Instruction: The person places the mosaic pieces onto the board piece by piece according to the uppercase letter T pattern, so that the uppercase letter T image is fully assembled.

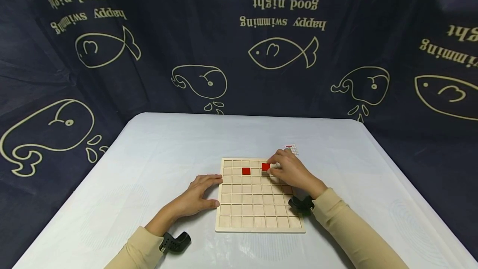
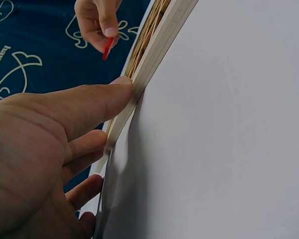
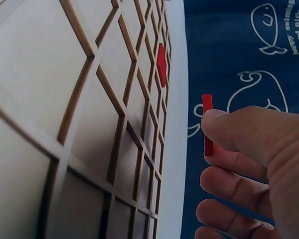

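A red square tile [image 1: 265,167] is pinched level by the right hand [image 1: 292,172] above the grid board [image 1: 247,210] touched by the outstretched left hand [image 1: 193,198].

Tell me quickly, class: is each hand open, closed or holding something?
Left hand: open, touching the edge of the wooden board.
Right hand: holding a red tile, pinched.

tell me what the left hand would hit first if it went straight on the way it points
The near side edge of the wooden grid board: the left hand appears to touch it at the thumb, though how firmly is unclear.
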A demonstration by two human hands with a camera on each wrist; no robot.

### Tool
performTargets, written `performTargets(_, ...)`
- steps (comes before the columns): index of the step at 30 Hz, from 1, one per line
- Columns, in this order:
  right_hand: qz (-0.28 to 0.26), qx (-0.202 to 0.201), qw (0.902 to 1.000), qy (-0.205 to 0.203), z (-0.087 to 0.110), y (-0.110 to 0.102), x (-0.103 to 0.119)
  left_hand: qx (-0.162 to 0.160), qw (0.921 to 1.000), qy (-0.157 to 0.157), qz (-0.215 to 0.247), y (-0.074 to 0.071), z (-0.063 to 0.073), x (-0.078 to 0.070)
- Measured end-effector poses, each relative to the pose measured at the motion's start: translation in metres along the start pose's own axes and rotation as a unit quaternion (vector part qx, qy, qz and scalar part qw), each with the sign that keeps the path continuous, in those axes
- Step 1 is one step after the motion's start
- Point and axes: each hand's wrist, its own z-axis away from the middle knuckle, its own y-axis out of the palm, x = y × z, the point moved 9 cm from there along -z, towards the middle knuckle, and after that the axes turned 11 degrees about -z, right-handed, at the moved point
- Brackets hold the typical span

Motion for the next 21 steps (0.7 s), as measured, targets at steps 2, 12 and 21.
performTargets(2,0.001,0.005,1.0000,0.001,-0.002,0.002,0.000,0.001,1.0000,-0.002,0.000,0.000,0.000,0.000)
performTargets(12,0.014,0.014,0.9998,0.001,-0.009,0.012,0.000,0.005,1.0000,-0.005,0.001,0.002,0.000,0.001)
performTargets(21,0.016,0.030,0.9994,0.002,-0.013,0.020,0.001,0.004,1.0000,-0.006,0.001,0.002,0.000,0.001)
